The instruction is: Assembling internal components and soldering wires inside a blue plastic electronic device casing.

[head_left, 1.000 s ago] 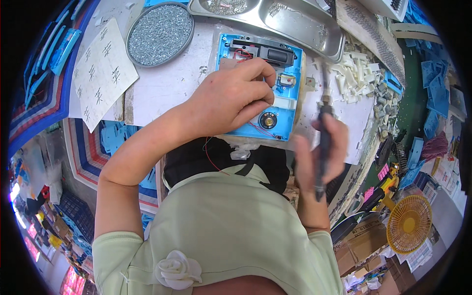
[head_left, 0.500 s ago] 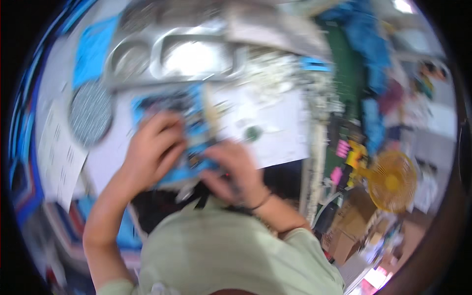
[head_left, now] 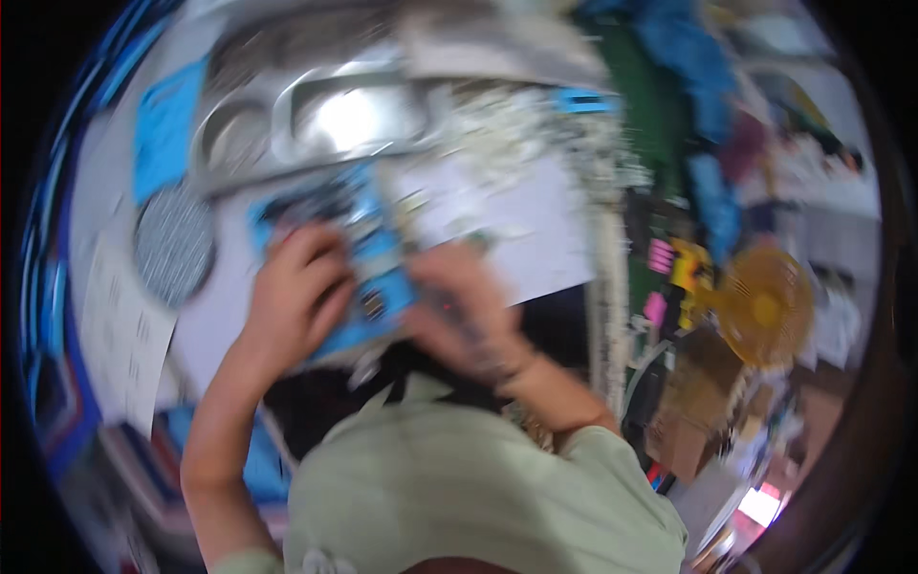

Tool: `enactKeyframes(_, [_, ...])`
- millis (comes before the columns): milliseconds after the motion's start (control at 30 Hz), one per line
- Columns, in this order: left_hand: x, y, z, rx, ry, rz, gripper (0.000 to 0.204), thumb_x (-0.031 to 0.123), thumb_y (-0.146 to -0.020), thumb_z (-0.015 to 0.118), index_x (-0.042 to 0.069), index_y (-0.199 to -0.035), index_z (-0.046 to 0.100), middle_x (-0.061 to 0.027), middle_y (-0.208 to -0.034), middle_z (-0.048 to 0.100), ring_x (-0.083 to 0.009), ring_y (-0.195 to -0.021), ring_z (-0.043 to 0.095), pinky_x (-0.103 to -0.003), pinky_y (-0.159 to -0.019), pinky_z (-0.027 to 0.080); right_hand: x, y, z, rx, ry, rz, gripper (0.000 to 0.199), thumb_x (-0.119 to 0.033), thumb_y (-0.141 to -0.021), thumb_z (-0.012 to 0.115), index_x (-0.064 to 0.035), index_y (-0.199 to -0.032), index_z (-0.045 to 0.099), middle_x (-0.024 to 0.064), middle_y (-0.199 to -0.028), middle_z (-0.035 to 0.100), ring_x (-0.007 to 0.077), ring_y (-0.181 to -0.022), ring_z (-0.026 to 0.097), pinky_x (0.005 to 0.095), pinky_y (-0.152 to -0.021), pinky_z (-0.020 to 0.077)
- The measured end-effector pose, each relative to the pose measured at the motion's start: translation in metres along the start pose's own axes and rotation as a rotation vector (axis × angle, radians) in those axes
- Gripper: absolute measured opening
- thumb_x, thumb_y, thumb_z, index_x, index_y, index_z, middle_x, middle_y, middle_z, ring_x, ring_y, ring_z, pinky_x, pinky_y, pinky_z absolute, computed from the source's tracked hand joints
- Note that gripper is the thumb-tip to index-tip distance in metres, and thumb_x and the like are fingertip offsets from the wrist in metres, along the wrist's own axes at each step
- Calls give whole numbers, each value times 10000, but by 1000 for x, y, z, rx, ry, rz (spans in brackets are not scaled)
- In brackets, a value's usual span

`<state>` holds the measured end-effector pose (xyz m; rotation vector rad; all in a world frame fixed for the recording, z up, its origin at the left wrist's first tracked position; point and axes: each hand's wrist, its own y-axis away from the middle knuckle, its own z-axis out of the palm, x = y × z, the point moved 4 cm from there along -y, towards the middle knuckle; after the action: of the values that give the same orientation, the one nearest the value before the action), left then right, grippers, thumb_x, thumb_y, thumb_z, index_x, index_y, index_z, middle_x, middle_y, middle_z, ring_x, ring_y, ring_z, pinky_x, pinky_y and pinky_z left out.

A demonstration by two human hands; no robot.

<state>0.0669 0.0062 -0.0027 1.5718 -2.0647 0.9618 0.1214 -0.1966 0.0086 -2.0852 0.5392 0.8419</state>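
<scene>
A bright blue fixture [head_left: 385, 277] with dark parts in it lies on the white table before me. My left hand [head_left: 301, 287] rests at its left side, fingers bent over the dark parts, thumb toward the middle. Whatever its fingertips grip is hidden. A small dark and brassy piece [head_left: 373, 304] shows in the fixture's near end, between my hands. My right hand [head_left: 464, 297], dark-banded at the wrist, is at the fixture's right edge; motion smears its fingers.
Beyond the fixture stands a metal compartment tray [head_left: 277, 170]. Many small whitish pieces [head_left: 502, 129] are heaped to its right. A round grey disc [head_left: 175, 244], a blue sheet [head_left: 167, 129] and a printed paper [head_left: 124, 316] lie left. A yellow fan [head_left: 765, 308] stands far right.
The view has shifted slightly. My right hand has moved up and away from the fixture's near end, uncovering more of the small piece there. My left hand stays at the fixture.
</scene>
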Motion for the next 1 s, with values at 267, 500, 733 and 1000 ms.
enactKeyframes(267, [3,2,-3,-89,-38,22,126,92,-801,736,105,-896,655,-40,-1093,614,-246,-896,647,-364,-739,526,24,9,-69,63,-415,450,305,-101,-865,706,56,-1112,618,120,-1020,651,164,-906,610,283,-839,471])
enactKeyframes(500, [5,2,0,-115,-66,25,133,82,-794,734,104,-893,648,-35,-1100,617,-235,-867,654,-363,-672,542,31,-6,-52,-196,-441,290,238,-72,-780,701,40,-982,642,84,-766,589,163,-674,505,304,-668,408])
enactKeyframes(733, [14,-8,-3,-136,-41,46,207,43,-764,729,24,-946,631,-164,-1097,611,-362,-962,639,-430,-772,535,28,-5,-50,-210,-498,411,187,-99,-795,678,-8,-958,663,74,-757,616,189,-669,567,328,-611,449])
enactKeyframes(1000, [23,-11,4,-121,-26,-19,180,-59,-748,702,-1,-901,628,-155,-1040,593,-317,-869,641,-373,-760,515,33,-5,-91,2,-610,531,183,-68,-781,681,-17,-956,662,29,-863,666,57,-746,575,243,-648,441])
